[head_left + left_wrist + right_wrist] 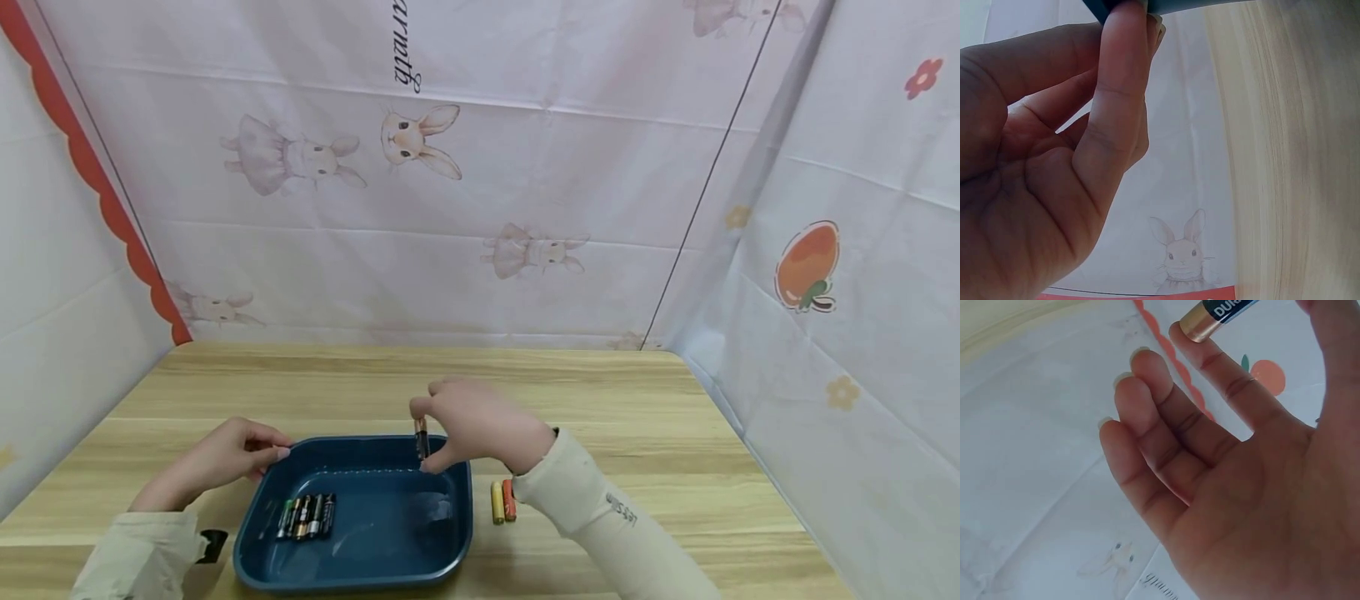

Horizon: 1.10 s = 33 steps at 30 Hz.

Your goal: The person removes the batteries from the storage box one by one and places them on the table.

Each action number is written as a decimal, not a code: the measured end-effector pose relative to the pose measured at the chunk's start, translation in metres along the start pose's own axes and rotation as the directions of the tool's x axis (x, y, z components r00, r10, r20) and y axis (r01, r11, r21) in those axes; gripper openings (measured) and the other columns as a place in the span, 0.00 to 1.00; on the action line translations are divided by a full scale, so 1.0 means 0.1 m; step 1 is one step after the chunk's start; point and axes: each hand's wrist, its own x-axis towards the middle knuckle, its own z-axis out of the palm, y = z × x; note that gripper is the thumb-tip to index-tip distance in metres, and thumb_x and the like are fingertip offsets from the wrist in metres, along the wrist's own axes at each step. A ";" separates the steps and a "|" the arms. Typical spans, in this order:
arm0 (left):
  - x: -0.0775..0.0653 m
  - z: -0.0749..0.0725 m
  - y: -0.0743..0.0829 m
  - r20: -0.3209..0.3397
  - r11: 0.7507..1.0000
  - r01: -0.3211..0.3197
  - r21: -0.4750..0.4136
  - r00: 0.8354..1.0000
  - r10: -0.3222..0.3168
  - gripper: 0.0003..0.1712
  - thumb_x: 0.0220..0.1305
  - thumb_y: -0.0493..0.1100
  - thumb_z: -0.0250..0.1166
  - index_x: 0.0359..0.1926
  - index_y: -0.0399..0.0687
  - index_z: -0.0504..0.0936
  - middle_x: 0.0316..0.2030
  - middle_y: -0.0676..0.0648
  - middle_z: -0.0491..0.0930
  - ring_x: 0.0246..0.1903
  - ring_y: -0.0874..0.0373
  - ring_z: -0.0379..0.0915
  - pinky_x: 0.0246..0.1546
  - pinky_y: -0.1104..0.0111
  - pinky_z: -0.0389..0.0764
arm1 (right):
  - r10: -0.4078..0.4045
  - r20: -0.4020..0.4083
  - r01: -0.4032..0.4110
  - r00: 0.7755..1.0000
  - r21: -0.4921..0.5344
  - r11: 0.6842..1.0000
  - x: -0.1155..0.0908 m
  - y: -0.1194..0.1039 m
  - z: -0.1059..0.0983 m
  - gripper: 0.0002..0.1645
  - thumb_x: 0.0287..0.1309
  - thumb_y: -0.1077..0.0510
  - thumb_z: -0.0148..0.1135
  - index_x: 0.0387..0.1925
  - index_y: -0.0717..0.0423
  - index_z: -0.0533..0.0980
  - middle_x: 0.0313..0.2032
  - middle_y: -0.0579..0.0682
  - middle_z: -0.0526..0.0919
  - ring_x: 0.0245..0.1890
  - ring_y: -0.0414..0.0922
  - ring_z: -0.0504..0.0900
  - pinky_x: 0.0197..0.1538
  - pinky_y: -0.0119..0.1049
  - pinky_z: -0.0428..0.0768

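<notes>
Between thumb and forefinger, my right hand [480,425] pinches a black battery with a copper end [422,439] by its two ends, above the right back part of a dark blue tray [360,579]. The same battery [1222,315] shows at the top of the right wrist view, with part of a brand name on it. My left hand [225,454] grips the tray's back left corner between thumb and fingers. In the left wrist view only a bit of the tray's rim [1204,7] shows above the fingertips. Several batteries [306,517] lie side by side in the tray's left part.
Right of the tray, a yellow battery [497,502] and an orange one [510,500] lie together on the wooden table [600,400]. Printed cloth walls [465,208] stand behind the table and at both sides. A dark strap end [213,546] hangs by the left sleeve.
</notes>
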 end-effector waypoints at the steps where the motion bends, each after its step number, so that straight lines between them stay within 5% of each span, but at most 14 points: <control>1: 0.00 0.00 0.00 0.002 1.000 -0.005 -0.001 1.000 0.005 0.12 0.66 0.35 0.61 0.44 0.30 0.83 0.26 0.48 0.80 0.23 0.57 0.73 0.24 0.65 0.81 | 0.008 -0.001 -0.008 1.000 0.009 1.000 -0.03 0.03 0.01 0.27 0.46 0.36 0.72 0.45 0.42 0.77 0.31 0.40 0.72 0.30 0.37 0.69 0.34 0.29 0.71; 19: -0.01 -0.02 0.03 0.003 1.000 -0.016 0.003 1.000 0.016 0.11 0.65 0.35 0.61 0.44 0.30 0.83 0.26 0.47 0.80 0.22 0.58 0.73 0.24 0.64 0.81 | 0.152 -0.039 -0.145 0.988 0.148 0.978 -0.47 0.54 0.24 0.24 0.44 0.43 0.76 0.42 0.46 0.78 0.29 0.42 0.70 0.26 0.40 0.68 0.32 0.33 0.72; 33: 0.01 -0.04 0.04 -0.002 1.000 0.015 0.004 1.000 -0.015 0.11 0.66 0.35 0.61 0.44 0.31 0.83 0.27 0.47 0.80 0.23 0.56 0.73 0.24 0.65 0.81 | 0.229 0.080 -0.240 0.970 0.203 0.949 -0.66 0.75 0.71 0.20 0.41 0.49 0.77 0.36 0.46 0.77 0.30 0.47 0.75 0.25 0.40 0.68 0.32 0.36 0.73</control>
